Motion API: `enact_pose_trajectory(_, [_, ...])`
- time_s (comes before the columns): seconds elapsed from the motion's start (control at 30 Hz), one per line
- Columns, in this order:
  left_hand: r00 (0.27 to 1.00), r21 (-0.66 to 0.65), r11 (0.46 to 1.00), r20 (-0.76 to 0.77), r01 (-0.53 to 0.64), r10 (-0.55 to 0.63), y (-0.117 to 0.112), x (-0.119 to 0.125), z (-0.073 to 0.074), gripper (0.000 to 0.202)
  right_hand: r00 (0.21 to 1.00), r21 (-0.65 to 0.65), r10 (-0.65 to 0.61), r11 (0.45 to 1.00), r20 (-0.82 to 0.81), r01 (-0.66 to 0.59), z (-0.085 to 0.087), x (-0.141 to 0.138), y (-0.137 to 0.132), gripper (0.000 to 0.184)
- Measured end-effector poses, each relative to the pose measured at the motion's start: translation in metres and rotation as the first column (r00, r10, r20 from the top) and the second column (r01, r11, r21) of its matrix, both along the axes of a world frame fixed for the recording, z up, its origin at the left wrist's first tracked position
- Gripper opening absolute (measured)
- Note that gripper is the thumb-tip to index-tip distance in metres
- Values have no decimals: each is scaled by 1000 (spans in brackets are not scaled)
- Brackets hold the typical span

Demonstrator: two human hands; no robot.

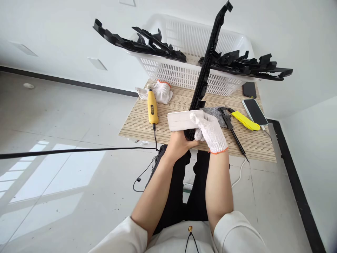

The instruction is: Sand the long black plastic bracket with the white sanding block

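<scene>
My left hand (178, 144), bare, is wrapped round the near end of a long black plastic trim strip (204, 75). The strip slants up and away from me, passing in front of the basket. A white knitted glove with an orange cuff covers my right hand (210, 130). Its thumb and fingers grip one end of a flat whitish rectangular block (181, 120). That block lies across the strip just above my left hand, hiding part of both. Whether it touches the strip I cannot tell.
A white slatted basket (171, 72) at the back of the wooden table (137, 123) holds more black strips (247, 65). A yellow corded tool (152, 107) and white glove (162, 92) lie left. Right are a grey cloth (214, 114), black caliper (234, 135), yellow-handled cutter (244, 120) and two phones (255, 111).
</scene>
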State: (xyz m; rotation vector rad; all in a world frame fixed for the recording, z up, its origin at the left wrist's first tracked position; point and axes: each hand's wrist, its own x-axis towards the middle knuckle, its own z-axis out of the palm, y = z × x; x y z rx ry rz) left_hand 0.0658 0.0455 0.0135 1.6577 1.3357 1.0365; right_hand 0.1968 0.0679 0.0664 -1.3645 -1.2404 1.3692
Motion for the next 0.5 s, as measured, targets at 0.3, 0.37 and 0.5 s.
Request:
enact_pose_trajectory(0.3, [950,-94,987,-271,134,-155,-45,-25,54,40,997,-45,-47,998,62,50,-15,10,15,37])
enact_pose_trajectory(0.37, [958,-60,972,-166,225,-232,-60,-30,79,35,995,-48,-70,996,72,74,-16,9,17,37])
enact_pose_trajectory(0.5, [989,46,998,139,41,-47,-91,-29,109,42,989,-47,-103,993,106,108,-10,6,15,35])
